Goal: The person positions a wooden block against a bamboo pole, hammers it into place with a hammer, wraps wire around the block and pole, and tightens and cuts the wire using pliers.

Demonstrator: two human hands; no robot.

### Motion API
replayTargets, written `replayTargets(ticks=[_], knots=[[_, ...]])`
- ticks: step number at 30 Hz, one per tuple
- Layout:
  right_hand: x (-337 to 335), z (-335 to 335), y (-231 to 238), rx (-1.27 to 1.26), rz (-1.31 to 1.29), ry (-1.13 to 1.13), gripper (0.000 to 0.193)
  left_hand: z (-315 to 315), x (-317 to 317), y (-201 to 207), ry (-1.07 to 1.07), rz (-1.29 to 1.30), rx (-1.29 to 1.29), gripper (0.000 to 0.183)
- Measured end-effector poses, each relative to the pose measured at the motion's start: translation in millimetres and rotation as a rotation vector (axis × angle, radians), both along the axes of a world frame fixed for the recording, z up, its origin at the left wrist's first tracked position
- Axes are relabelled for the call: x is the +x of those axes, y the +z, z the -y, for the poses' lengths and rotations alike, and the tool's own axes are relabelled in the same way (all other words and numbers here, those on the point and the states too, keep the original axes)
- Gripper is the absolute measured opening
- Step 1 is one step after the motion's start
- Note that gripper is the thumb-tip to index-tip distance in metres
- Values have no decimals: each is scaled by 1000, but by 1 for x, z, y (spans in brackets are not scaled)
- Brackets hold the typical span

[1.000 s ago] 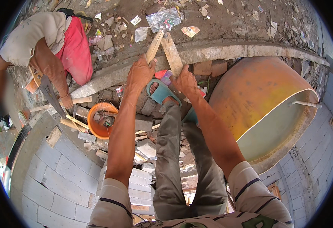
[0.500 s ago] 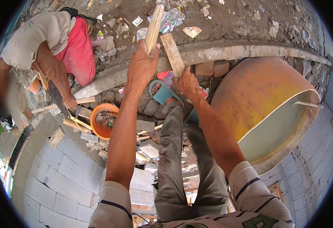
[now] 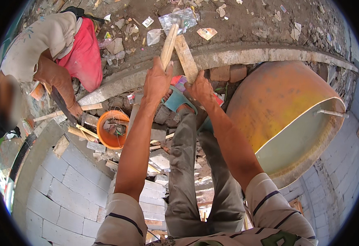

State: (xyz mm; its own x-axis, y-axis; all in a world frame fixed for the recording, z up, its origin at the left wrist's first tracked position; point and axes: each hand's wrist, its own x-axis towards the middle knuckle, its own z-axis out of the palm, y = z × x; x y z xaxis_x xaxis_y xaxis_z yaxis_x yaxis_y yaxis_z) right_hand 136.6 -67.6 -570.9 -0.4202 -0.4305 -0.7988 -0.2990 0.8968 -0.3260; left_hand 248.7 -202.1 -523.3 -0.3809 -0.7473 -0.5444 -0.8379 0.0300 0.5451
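My left hand (image 3: 157, 82) is wrapped round the pale wooden handle of a hammer (image 3: 170, 44). Its metal head, partly blurred, is at the far end, just beyond the top of a short wooden board. My right hand (image 3: 202, 88) grips that board (image 3: 186, 57) by its near end, and the board slants away from me. Whether the hammer touches the board I cannot tell. Below the hands, my foot in a teal sandal (image 3: 178, 100) stands beside a pink-and-purple packet (image 3: 180, 83).
At left a bent-over person (image 3: 40, 45) holds a saw (image 3: 60, 104) by a thin wood strip (image 3: 90, 107). An orange bucket (image 3: 105, 139) holds debris and wire. A large orange-brown tank (image 3: 278, 98) stands right. A concrete edge (image 3: 269, 54) crosses ahead; a block wall (image 3: 64, 184) rises at left.
My left hand and the hammer have come down toward me, bringing the hammer head close to the board's far end. My right hand barely moved. The person at left has shifted their head.
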Motion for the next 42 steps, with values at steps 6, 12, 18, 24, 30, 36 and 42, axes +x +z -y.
replayTargets(ticks=[6, 12, 18, 24, 30, 36, 42], knots=[[-5, -10, 0, 22, -21, -1, 72, 38, -42, 57, -52, 15, 81, 50], [9, -2, -1, -31, 17, -9, 76, 1, 29, -25, -67, 70, -69, 45], [0, -9, 1, 36, -9, -4, 77, 3, -19, 28, 75, 6, 87, 51], [-5, -4, -6, 44, 5, -5, 74, -5, 3, -9, -140, 179, 103, 52], [6, 5, 0, -18, -5, 17, 75, -20, 16, -14, 28, 124, 137, 52], [-33, -43, -6, -140, -36, 9, 74, -35, 6, 69, 449, -143, 499, 40], [-36, -71, 137, -277, 888, -733, 46, -97, 58, 159, 797, -333, 476, 30]])
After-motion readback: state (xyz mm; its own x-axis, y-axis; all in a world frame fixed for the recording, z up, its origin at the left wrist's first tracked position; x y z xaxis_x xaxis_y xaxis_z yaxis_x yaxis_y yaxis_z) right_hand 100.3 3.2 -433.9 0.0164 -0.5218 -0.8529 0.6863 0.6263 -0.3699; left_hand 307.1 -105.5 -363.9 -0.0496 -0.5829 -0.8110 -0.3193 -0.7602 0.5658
